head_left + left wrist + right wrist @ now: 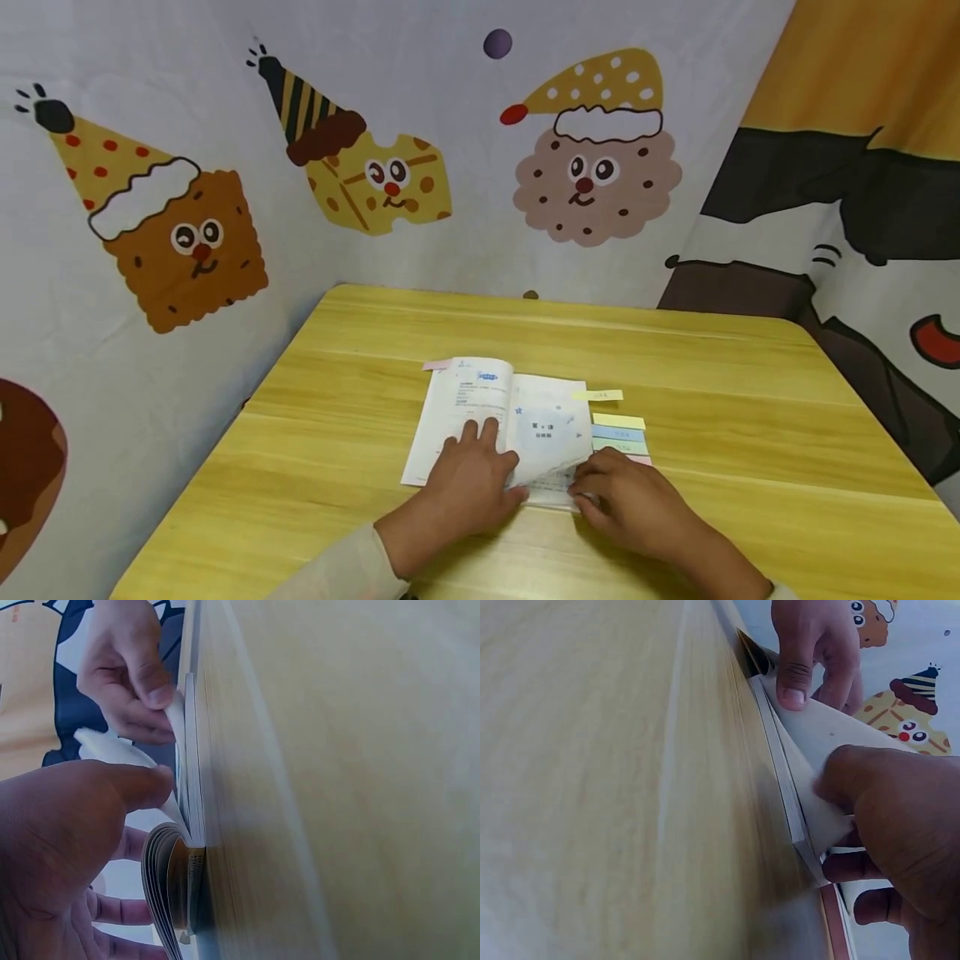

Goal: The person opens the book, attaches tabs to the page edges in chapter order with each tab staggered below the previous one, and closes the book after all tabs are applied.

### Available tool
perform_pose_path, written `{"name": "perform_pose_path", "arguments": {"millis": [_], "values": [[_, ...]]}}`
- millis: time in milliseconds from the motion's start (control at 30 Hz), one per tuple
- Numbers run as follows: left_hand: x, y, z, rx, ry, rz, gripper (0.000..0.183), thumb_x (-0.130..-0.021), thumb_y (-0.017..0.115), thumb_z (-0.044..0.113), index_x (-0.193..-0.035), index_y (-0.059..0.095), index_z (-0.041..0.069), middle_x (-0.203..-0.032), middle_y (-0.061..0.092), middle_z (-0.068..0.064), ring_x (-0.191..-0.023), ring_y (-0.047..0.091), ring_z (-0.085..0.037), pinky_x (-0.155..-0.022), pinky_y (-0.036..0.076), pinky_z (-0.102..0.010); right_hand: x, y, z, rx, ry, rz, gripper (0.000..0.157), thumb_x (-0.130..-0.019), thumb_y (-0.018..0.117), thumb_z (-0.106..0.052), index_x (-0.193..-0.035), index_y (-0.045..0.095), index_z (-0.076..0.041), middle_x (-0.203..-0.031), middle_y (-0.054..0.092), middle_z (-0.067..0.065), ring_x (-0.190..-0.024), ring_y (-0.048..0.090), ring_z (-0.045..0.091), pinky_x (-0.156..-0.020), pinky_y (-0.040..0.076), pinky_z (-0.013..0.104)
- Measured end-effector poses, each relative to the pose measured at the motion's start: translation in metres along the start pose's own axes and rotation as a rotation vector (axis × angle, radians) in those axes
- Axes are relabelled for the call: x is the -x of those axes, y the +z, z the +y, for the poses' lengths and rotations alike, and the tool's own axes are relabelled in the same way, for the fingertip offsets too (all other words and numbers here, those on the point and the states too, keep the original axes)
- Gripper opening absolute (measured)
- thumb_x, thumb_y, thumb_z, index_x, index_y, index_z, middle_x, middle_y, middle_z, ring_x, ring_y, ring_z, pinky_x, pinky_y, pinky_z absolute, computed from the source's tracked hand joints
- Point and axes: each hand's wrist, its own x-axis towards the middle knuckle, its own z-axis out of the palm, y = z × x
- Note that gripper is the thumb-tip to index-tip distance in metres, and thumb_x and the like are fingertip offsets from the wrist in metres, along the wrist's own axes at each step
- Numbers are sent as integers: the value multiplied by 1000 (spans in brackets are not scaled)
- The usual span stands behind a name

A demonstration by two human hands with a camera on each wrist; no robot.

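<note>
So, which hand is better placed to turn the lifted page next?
Probably the right hand: its fingers are at the outer side of the lifted page, while the left hand lies spread over the left page.

On the yellow wooden bench (337,400), the open white paper book (528,433) bears the left hand (472,483) at seven o'clock, with the right hand (628,502) at four, multicoloured paper tabs (618,434) at three, and printed white fabric (480,267) behind at twelve.
</note>
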Motion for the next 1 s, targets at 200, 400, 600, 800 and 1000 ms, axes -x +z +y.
{"name": "perform_pose_path", "arguments": {"millis": [200,400,600,800,1000], "values": [[0,0,0,-14,6,-9,48,-74,62,67,-95,69,24,-101,46,-10,-85,43,-27,-57,39,-41,-6,-1,0,96,-41,133,10,-83,70,-28,-75,63,-29,-80,49,-20,-77,49,-1,-57,44,22],[-1,0,1,-19,-3,-9,42,-79,61,61,-96,69,24,-101,47,-10,-86,44,-28,-58,39,-41,-7,-4,1,86,-64,258,14,-82,71,-36,-84,62,-26,-93,55,-15,-88,54,4,-60,47,23],[-1,-1,1,-24,-20,0,31,-85,57,50,-94,69,24,-108,48,-12,-90,46,-30,-59,40,-44,-5,-5,5,99,-105,337,19,-82,70,-40,-85,63,-23,-100,52,-3,-77,52,10,-52,42,20],[-1,-2,1,-16,-8,-19,46,-77,60,63,-96,69,23,-100,46,-10,-86,43,-28,-58,39,-42,-5,-2,7,104,-133,302,20,-90,60,-38,-85,69,-22,-106,52,1,-91,50,16,-57,44,28],[-1,-3,1,-6,2,-17,44,-77,63,61,-97,69,22,-100,47,-10,-86,44,-28,-57,39,-41,-8,-5,3,128,-140,417,22,-91,57,-43,-87,64,-22,-98,52,1,-76,49,11,-52,41,23]]}}
